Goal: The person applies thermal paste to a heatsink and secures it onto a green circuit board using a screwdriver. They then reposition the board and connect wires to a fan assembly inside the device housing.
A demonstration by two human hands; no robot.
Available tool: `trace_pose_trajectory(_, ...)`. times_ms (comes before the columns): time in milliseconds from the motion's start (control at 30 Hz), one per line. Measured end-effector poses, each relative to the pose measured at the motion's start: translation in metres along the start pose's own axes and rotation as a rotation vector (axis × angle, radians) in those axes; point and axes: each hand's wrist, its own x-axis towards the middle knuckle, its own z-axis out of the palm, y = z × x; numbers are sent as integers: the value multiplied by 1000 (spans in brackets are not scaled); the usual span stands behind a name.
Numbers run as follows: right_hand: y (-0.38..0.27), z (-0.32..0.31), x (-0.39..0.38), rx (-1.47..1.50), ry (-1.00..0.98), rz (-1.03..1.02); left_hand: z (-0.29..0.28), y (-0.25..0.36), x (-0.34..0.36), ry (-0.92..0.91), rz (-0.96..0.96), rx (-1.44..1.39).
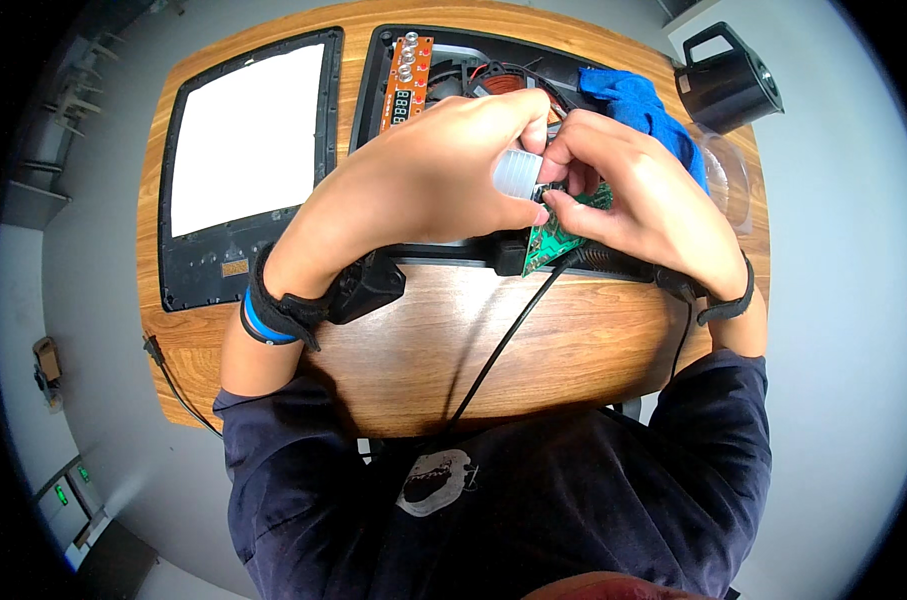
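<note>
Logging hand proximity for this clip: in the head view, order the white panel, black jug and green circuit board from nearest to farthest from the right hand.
Nearest the right hand first:
1. Green circuit board: right at its fingertips.
2. Black jug: toward the upper right.
3. White panel: far left.

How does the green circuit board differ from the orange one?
The green board is partly covered by the right hand; the orange board is mostly uncovered.
The green board lies nearer and farther right than the orange board.
The orange board shows a digit display; the green board's visible part shows none.
Both are circuit boards.
</note>
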Motion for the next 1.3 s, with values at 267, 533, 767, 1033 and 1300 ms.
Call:
trace_pose_trajectory(267,-4,7,-9,-14,28,-44,5,1,0,-3,-28,-63)
trace_pose_trajectory(533,6,5,-8,18,45,-46,4,-3,1,39,-51,15)
trace_pose_trajectory(767,17,9,-15,-27,72,-123,0,-2,2,-13,-73,8)
trace_pose_trajectory(1033,6,26,-28,-256,148,-176,-7,2,8,-91,-172,-93)
trace_pose_trajectory(1300,7,32,-28,-273,163,-194,-8,-12,7,-165,-212,-201)
